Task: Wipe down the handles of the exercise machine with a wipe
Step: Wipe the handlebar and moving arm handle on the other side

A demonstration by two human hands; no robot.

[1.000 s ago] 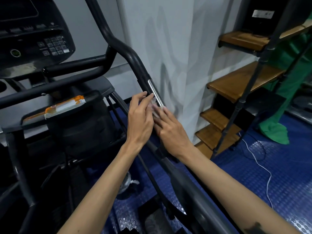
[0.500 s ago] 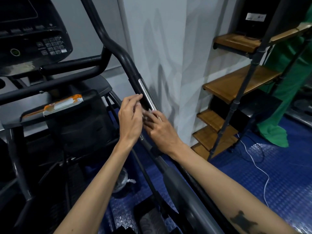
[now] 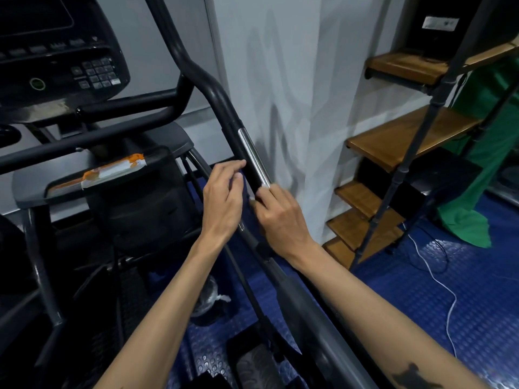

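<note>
Both hands sit at nearly the same spot on the handle point(image 3: 254, 158) as half a second ago; the left index finger has straightened and now reaches further up the bar. Handle's long axis runs diagonally, upper end toward the console point(image 3: 56, 51), lower end toward the viewer and right. A chrome strip runs along its right side, with black grip beside it.

Left hand point(image 3: 223, 200): left of the handle, fingers loosely curled, index fingertip touching the black grip, holding nothing that shows. Right hand point(image 3: 282, 217): on the handle just below the chrome strip, fingers curled round the bar, knuckles up. Wipe point(image 3: 259, 190): only a pale edge shows under the right fingertips, pressed to the handle. Hands close together, not touching. Both forearms extend from the bottom edge upward.

Left of the handle, an orange-and-white wipe packet point(image 3: 112, 171) lies on the machine's tray point(image 3: 31, 189).
</note>
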